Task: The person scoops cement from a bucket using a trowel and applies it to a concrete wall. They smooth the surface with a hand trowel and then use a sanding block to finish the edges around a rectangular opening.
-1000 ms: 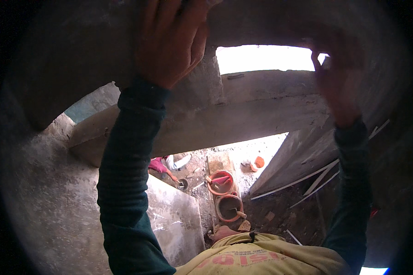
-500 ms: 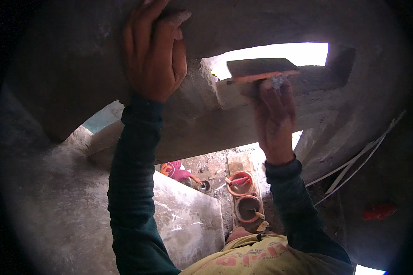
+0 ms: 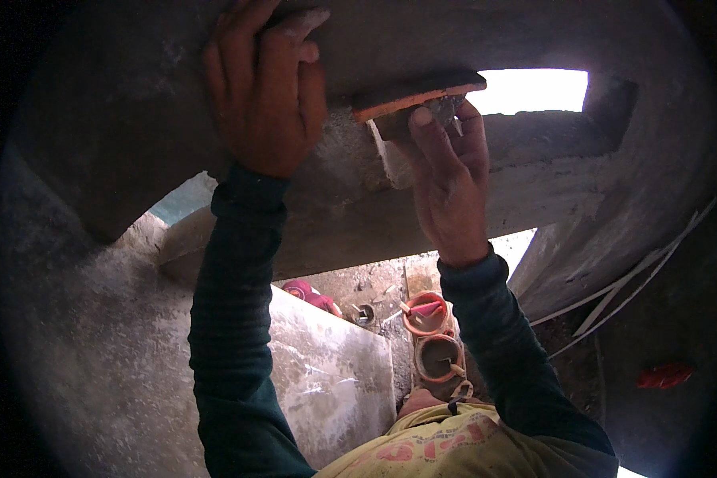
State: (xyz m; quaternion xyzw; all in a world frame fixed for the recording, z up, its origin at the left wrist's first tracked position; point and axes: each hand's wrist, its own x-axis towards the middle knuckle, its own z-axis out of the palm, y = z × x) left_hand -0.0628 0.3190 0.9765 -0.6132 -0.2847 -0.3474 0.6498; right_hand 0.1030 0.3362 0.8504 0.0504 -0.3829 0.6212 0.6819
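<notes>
My right hand (image 3: 452, 179) grips a small plasterer's float (image 3: 418, 94) with a dark flat face and an orange edge. The thumb is pressed on its near side, and part of the grip is hidden behind the fingers. The float lies at the left end of a bright slot in the grey concrete wall (image 3: 422, 44), against or very close to the rough edge there. My left hand (image 3: 267, 99) rests on the wall to the left of the slot, its fingers extended and bent a little, holding nothing.
A concrete beam (image 3: 327, 227) crosses below the slot. Far beneath stand two orange-rimmed buckets (image 3: 438, 358) of grey mortar and a small dark pail (image 3: 364, 315). A person in maroon (image 3: 315, 299) is beside it. Pale strips (image 3: 625, 275) lean at right, near a red object (image 3: 666, 375).
My right hand has moved left and slightly up with the float, from the slot's middle to its left end. My left hand stays on the wall. The person below has shifted partly behind the slab.
</notes>
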